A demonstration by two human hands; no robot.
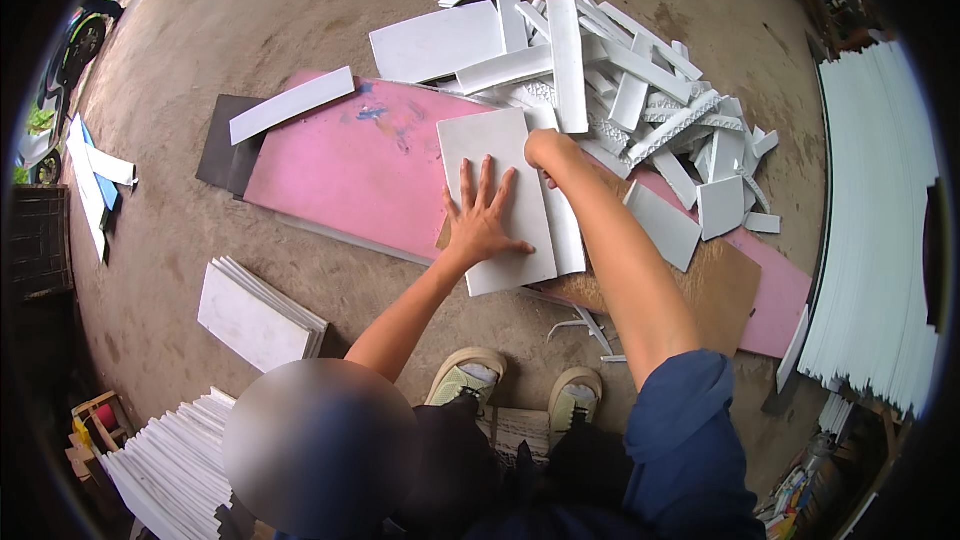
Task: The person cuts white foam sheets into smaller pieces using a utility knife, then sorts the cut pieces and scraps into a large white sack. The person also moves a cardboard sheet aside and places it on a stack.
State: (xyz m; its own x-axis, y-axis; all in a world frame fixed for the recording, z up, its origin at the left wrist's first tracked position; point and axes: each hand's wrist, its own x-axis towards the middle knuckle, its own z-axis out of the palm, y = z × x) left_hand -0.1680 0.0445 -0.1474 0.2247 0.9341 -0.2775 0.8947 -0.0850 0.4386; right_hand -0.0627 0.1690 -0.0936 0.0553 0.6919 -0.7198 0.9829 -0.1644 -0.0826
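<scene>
My left hand (485, 222) lies flat, fingers spread, on a white rectangular board (500, 155). Close to that board's upper right edge, my right hand (550, 154) is closed in a fist; what it grips, if anything, cannot be made out. Another white sheet (566, 230) shows beneath the board along its right side. Both rest over a worn brown panel (715, 285) and a long pink panel (345, 170) on the ground.
Beyond my right hand spreads a heap of white offcuts (640, 80). A white strip (292, 105) crosses the pink panel's left end. Stacked white boards (262, 315) lie at left, more (175, 460) at lower left. Tall white sheets (870, 220) stand at right. My shoes (468, 375) are close below.
</scene>
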